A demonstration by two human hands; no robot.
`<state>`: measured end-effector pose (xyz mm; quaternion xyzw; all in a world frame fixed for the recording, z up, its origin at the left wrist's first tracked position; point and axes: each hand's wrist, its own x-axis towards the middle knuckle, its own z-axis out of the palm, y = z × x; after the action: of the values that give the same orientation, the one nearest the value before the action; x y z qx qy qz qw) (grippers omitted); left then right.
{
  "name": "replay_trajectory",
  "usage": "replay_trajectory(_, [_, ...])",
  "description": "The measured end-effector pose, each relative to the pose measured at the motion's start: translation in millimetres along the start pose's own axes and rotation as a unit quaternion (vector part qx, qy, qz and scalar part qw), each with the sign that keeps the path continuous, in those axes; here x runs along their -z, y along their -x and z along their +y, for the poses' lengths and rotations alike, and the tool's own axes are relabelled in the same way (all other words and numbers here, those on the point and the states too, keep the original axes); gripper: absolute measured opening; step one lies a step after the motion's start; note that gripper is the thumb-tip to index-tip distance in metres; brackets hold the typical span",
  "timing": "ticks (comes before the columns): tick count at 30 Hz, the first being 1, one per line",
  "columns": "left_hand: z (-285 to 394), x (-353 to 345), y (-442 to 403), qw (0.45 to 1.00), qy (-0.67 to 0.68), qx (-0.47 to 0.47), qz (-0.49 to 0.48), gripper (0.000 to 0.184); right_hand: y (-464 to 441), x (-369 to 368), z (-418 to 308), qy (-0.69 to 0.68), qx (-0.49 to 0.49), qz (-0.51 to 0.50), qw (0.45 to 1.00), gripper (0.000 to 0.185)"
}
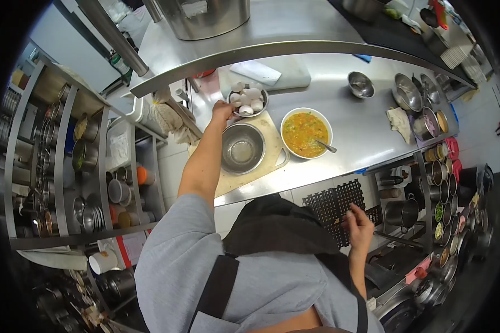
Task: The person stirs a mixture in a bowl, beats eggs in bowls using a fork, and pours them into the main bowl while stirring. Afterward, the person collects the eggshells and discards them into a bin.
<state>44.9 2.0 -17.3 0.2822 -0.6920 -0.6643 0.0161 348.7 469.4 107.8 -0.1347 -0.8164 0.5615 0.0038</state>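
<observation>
At the left of the counter my left hand grips the edge of a metal bowl filled with eggshells. Just below it, a wide steel bowl with a little liquid at its bottom stands on a beige cutting board. To the right of the board is a white bowl of orange-yellow mixture with green bits, a spoon leaning in it. My right hand hangs in front of the counter at my side, fingers bent; whether it holds anything is hard to make out.
A white cutting board lies behind the eggshell bowl. An overhead metal shelf edge crosses above the counter. Small steel bowls and a cloth are at the right. Shelves of containers stand left.
</observation>
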Motion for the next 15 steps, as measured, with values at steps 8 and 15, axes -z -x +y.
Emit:
replay_trajectory(8, [21.0, 52.3, 48.3, 0.996, 0.018, -0.088, -0.03, 0.021, 102.4, -51.9, 23.1, 0.034, 0.002, -0.022, 0.999, 0.028])
replay_trajectory(15, [17.7, 107.2, 131.6, 0.986, 0.084, -0.012, -0.146, 0.025, 173.1, -91.5, 25.1, 0.028, -0.134, -0.07, 0.988, 0.028])
